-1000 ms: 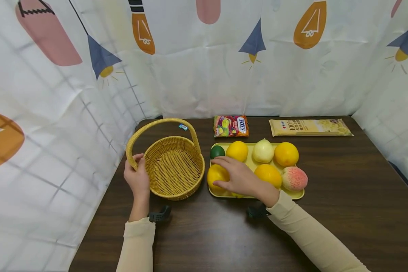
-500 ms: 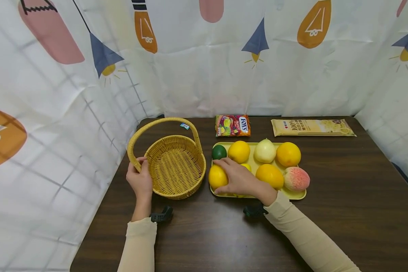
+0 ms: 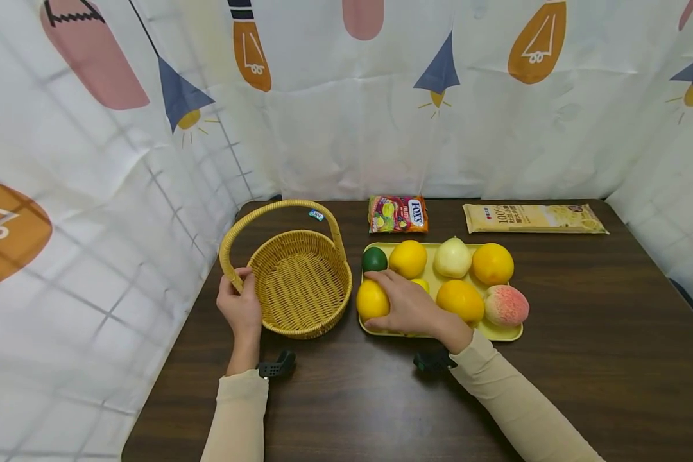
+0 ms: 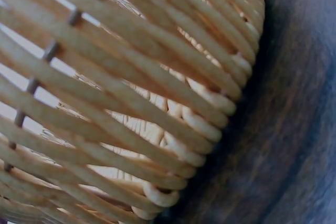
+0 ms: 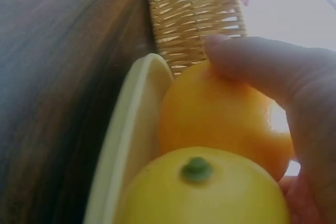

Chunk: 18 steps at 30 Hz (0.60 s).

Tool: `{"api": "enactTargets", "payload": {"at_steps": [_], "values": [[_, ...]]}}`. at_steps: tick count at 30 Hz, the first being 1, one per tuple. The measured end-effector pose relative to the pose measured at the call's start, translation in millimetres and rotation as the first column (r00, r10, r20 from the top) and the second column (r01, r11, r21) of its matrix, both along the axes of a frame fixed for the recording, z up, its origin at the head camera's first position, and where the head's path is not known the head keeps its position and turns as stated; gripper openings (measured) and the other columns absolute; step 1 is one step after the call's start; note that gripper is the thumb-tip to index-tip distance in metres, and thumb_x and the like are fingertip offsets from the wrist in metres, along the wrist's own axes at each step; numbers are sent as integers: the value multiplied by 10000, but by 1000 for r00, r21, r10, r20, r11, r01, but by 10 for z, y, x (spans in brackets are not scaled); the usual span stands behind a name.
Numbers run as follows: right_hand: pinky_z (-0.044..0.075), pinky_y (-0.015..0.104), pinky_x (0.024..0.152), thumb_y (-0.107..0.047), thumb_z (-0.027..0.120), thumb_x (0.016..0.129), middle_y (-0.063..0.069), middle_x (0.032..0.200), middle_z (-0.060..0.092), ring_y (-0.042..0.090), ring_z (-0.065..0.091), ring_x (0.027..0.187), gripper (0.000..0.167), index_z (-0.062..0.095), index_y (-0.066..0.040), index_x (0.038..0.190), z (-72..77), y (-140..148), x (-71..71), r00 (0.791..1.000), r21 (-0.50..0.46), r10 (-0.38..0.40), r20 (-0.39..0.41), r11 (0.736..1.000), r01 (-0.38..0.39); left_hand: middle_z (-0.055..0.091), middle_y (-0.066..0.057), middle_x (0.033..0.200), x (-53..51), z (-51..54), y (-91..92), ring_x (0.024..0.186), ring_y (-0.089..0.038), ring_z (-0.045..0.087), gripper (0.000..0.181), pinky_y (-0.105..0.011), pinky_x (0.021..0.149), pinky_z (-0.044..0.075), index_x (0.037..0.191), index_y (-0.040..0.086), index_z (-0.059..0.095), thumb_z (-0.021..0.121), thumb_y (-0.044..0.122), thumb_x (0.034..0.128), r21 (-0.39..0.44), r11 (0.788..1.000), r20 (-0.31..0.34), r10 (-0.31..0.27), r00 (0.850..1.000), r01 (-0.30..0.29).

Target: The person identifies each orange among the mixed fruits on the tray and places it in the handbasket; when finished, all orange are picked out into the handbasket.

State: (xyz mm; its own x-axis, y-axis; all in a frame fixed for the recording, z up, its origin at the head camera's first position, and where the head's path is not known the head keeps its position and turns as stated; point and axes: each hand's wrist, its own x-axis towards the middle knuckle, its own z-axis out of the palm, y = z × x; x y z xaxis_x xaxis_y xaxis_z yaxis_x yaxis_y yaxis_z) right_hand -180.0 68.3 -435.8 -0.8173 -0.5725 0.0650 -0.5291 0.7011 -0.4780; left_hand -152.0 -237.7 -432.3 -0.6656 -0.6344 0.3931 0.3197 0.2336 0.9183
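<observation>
My left hand pinches the left foot of the handle of a round wicker basket, which stands on the table with nothing inside. In the left wrist view, only the woven basket wall and dark tabletop show. My right hand grips an orange at the front left of a yellow tray. In the right wrist view, the thumb lies over the orange, and a yellow fruit with a green stem nub sits nearer the camera. My hand hides part of the tray.
The tray also holds a dark green fruit, a pale pear, a peach and several orange-yellow fruits. Behind it lie a candy bag and a long noodle packet. A curtain hangs behind the table.
My right hand has drawn in slightly around the orange, uncovering some yellow fruit behind it. My left hand stays on the basket handle. The head view has shifted a little.
</observation>
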Motion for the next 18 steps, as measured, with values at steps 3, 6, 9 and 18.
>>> {"api": "enactTargets", "payload": {"at_steps": [3,6,9,18], "values": [[477,406,903,-581,779,732,39,1368,503,183,541,1085,914,399,-211,1476,14,10,-1,1000,-39,-6,17,999,7,607,-210,983,5,-10,-10,853,-164,577,157,-233,721,450,1011,-172,620,567,-70,904,7,1000,1,-5,1000,5],[475,394,913,-577,784,733,29,1353,510,171,538,1079,920,398,-201,1479,26,14,-8,1000,-71,-3,28,997,5,598,-297,1040,6,-14,-23,952,-289,581,158,-234,776,454,996,-191,593,514,-119,879,24,999,6,-22,1000,22],[463,395,938,-571,783,738,20,1369,506,167,528,1113,920,395,-193,1482,34,10,-18,999,-98,5,34,995,-2,569,-355,1102,7,-14,-37,1065,-386,545,145,-245,845,437,960,-206,544,462,-152,852,47,997,10,-56,998,56],[473,421,940,-611,756,744,12,1386,510,189,526,1152,912,409,-171,1463,51,-31,-41,1000,-225,-7,4,974,8,463,-331,1281,1,-2,-63,1075,-426,416,109,-319,814,314,929,-208,427,437,-139,846,79,984,81,-169,982,162]]}}
